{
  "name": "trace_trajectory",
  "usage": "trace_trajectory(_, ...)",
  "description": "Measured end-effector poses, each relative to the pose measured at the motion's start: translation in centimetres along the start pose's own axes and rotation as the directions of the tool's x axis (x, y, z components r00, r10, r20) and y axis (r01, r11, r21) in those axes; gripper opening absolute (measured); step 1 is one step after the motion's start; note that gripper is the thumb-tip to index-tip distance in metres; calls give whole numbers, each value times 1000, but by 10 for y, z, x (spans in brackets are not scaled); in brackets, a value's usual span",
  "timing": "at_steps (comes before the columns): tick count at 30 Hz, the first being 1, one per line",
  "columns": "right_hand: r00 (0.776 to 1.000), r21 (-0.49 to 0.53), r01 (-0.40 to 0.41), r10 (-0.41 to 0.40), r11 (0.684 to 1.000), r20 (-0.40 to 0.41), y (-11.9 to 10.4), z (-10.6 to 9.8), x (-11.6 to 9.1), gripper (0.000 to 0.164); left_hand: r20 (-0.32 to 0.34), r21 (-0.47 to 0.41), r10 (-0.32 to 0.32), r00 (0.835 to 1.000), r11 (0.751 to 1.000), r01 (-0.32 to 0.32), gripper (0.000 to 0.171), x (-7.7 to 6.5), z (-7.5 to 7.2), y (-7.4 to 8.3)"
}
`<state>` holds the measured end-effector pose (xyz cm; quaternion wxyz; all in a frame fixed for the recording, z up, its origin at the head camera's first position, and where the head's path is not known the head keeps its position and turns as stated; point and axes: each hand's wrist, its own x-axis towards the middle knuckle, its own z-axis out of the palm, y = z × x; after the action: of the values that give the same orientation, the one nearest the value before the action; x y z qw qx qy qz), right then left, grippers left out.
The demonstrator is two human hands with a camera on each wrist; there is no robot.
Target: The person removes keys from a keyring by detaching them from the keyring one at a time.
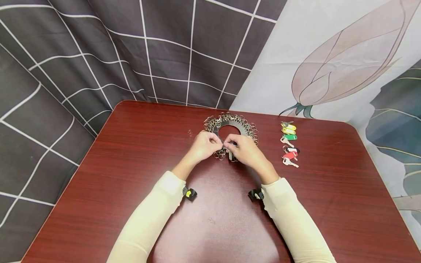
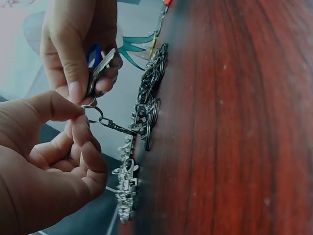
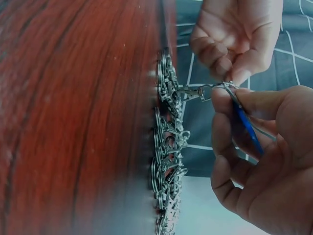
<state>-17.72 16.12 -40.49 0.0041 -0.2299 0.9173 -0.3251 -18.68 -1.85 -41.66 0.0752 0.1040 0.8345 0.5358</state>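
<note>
In the head view my left hand [image 1: 205,147] and right hand [image 1: 246,149] meet over the near edge of a dark ring-shaped plate [image 1: 242,128] hung with many small metal clasps and rings. Thumb and finger of the left hand pinch a metal split ring [image 2: 91,113], which is linked to a clasp [image 2: 116,128] standing out from the plate. A silver key [image 2: 101,71] and a blue key tag [image 3: 248,128] are gripped by my right hand, its fingertips right at the same split ring. Part of the tag is hidden behind the right hand's fingers.
To the right on the red-brown table [image 1: 329,197] lies a column of keys with yellow tags [image 1: 288,130], a green tag [image 1: 290,137], a black-and-white tag [image 1: 292,150] and a red tag [image 1: 290,155]. A checked dark curtain [image 1: 171,54] hangs behind the table.
</note>
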Motion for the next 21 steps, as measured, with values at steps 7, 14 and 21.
trace_trajectory(7,997,-45,31,-34,998,-71,-2,2,0,9,-52,156,82,995,985,-73,5,-7,0,5)
trace_trajectory(14,997,-33,14,-16,999,-72,0,1,0,9,-48,232,167,985,961,-152,6,-10,1,3)
trace_trajectory(21,998,-10,-5,4,1000,-57,2,1,1,9,-29,234,149,988,962,-138,8,-9,0,1)
